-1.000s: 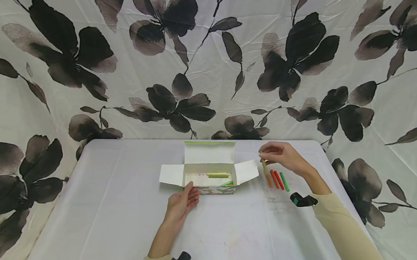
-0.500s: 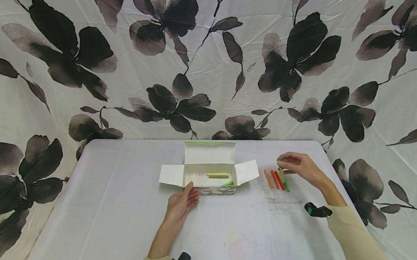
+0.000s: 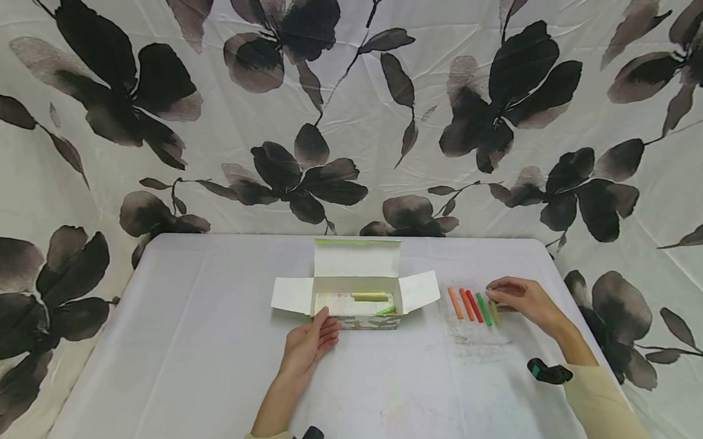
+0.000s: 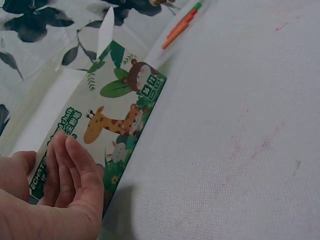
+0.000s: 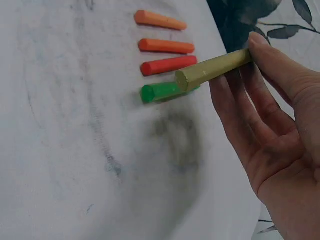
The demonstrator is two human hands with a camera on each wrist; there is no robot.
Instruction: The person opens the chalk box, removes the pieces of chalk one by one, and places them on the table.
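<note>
1. While our right hand (image 3: pixel 527 302) pinches the olive chalk (image 5: pixel 215 69) by one end, the other end hangs at the counter (image 3: pixel 175 343), just beside the green chalk (image 5: pixel 162 93)
2. Our left hand (image 3: pixel 304 352) is well apart from the right, at the front of the open box (image 3: pixel 376 323); we cannot tell whether it clamps the wall
3. If we let go too high or at a tilt, the olive chalk could drop and roll, knocking the green chalk into the red chalk (image 5: pixel 167 66)
4. Because the gap looks small, a slight sideways drift might nudge even the orange chalks (image 5: pixel 166 46) out of line
5. Pressing down too hard would probably snap the tip or add to the smudges (image 3: pixel 481 343)
6. Should our left hand lean, the box might slide or tip, and the yellow chalks (image 3: pixel 369 297) inside could roll
</note>
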